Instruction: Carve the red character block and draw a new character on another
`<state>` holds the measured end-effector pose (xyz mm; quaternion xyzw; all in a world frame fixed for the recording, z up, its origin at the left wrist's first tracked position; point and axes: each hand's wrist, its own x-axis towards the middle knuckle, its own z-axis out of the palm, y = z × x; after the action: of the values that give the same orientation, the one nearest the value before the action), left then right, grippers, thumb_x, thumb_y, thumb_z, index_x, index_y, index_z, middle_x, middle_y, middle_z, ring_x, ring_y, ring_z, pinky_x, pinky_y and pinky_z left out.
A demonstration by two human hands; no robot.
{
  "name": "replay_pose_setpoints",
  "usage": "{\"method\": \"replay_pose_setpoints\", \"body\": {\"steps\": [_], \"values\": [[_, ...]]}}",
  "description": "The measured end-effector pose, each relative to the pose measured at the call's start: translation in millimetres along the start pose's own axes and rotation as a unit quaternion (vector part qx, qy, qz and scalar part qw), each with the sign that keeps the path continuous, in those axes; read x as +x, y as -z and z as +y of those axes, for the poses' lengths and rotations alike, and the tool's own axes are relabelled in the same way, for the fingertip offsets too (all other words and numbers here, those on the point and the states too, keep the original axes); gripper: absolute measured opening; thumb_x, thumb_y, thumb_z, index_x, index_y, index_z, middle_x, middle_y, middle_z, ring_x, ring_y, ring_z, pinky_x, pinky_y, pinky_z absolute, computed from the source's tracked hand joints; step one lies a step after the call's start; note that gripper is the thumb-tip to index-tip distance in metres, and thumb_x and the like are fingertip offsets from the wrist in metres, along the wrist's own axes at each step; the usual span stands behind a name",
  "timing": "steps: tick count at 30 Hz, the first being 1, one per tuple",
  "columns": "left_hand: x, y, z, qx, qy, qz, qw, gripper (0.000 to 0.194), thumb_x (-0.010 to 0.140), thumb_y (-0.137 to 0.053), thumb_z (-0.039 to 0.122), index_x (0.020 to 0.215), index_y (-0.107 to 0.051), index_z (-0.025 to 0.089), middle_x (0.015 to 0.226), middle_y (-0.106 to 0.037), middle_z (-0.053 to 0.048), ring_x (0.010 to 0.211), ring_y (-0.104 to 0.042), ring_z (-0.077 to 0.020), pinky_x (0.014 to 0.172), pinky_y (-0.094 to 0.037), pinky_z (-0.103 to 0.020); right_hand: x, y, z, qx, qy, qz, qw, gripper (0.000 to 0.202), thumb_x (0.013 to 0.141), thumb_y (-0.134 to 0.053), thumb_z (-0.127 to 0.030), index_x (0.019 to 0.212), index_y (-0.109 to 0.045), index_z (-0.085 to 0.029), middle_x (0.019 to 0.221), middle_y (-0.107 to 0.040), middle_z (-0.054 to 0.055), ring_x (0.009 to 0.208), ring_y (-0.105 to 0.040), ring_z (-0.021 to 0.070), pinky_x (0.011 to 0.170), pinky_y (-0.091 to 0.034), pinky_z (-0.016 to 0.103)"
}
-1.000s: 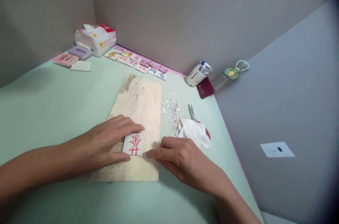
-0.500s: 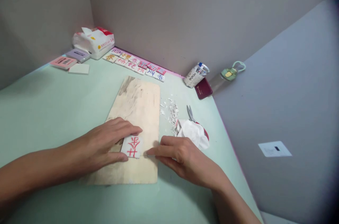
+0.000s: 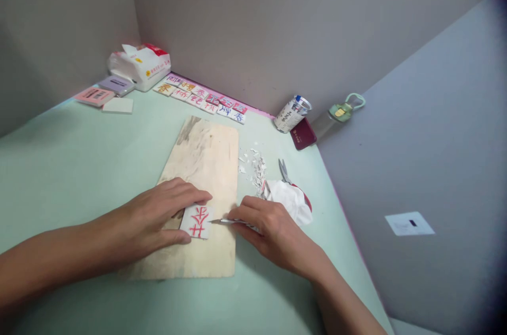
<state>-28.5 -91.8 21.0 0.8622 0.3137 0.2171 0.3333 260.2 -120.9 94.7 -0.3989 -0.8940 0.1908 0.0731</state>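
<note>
A small white tile [image 3: 195,223] with a red Chinese character lies on the wooden board [image 3: 216,160]. My left hand [image 3: 172,211] pins it there, the thumb at its near edge and the fingers at its far edge. From the right, my right hand [image 3: 265,224] grips a slim craft knife [image 3: 222,221]. The blade tip points left and is at the tile's right edge; whether it touches cannot be told. The fingers hide most of the knife's handle.
White shavings [image 3: 259,168], grey scissors [image 3: 283,170] and a crumpled tissue [image 3: 291,200] lie right of the board. Lettered tiles [image 3: 202,97] line the back edge near a tissue pack [image 3: 144,68]. A can [image 3: 291,115], dark red case [image 3: 303,134] and bottle [image 3: 336,113] stand at right.
My right hand has shifted slightly up and tilted, bringing the knife blade into view at the tile's right edge. The left hand stays on the tile.
</note>
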Motion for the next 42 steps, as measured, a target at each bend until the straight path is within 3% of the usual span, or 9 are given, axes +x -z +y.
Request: {"method": "replay_pose_setpoints", "body": {"steps": [6,12,15,20,42], "values": [[-0.2,-0.9,1.0,-0.006,0.015,-0.01,1.0,0.061,0.093,-0.068,0.025,0.147,-0.045,0.041,0.134,-0.063,0.001,0.124,-0.056,-0.0241,0.106,-0.047,-0.036,0.1,-3.6,-0.1,-0.012,0.006,0.011,1.0,0.02,0.108,-0.051,-0.021,0.111,-0.07,-0.019,0.088,-0.062,0.003,0.075,-0.056,0.0148,0.064,-0.038,0.026],[3.3,3.2,4.2,-0.03,0.003,-0.026,0.999,0.055,0.097,-0.06,0.022,0.145,-0.047,0.044,0.132,-0.063,0.002,0.123,-0.058,-0.0214,0.106,-0.047,-0.033,1.2,-9.3,3.6,-0.051,0.016,0.066,0.996,0.033,0.106,-0.047,-0.009,0.124,-0.071,-0.022,0.086,-0.063,0.003,0.073,-0.056,0.0148,0.064,-0.039,0.027],[5.0,5.0,6.5,-0.047,-0.007,-0.036,0.998,0.049,0.099,-0.056,0.023,0.143,-0.052,0.042,0.138,-0.062,0.001,0.127,-0.058,-0.0221,0.109,-0.048,-0.033,1.5,-10.0,4.7,-0.05,0.033,0.063,0.996,0.035,0.104,-0.048,-0.005,0.123,-0.073,-0.022,0.089,-0.064,0.004,0.077,-0.057,0.0156,0.067,-0.041,0.028],[5.1,5.9,9.7,-0.06,-0.02,-0.053,0.997,0.052,0.101,-0.052,0.02,0.147,-0.047,0.044,0.145,-0.059,0.003,0.134,-0.056,-0.0198,0.113,-0.046,-0.033,0.7,-8.9,4.5,-0.06,0.05,0.06,0.995,0.039,0.102,-0.047,-0.001,0.122,-0.073,-0.022,0.089,-0.064,0.004,0.077,-0.056,0.016,0.068,-0.041,0.029],[4.7,2.8,5.8,-0.054,-0.024,-0.054,0.997,0.048,0.104,-0.051,0.022,0.146,-0.046,0.044,0.148,-0.057,0.006,0.137,-0.053,-0.0163,0.117,-0.041,-0.028,-0.6,-7.1,-16.5,-0.17,0.067,0.07,0.981,0.033,0.104,-0.042,-0.001,0.114,-0.07,-0.014,0.082,-0.056,0.004,0.073,-0.042,0.0201,0.063,-0.032,0.034]]}}
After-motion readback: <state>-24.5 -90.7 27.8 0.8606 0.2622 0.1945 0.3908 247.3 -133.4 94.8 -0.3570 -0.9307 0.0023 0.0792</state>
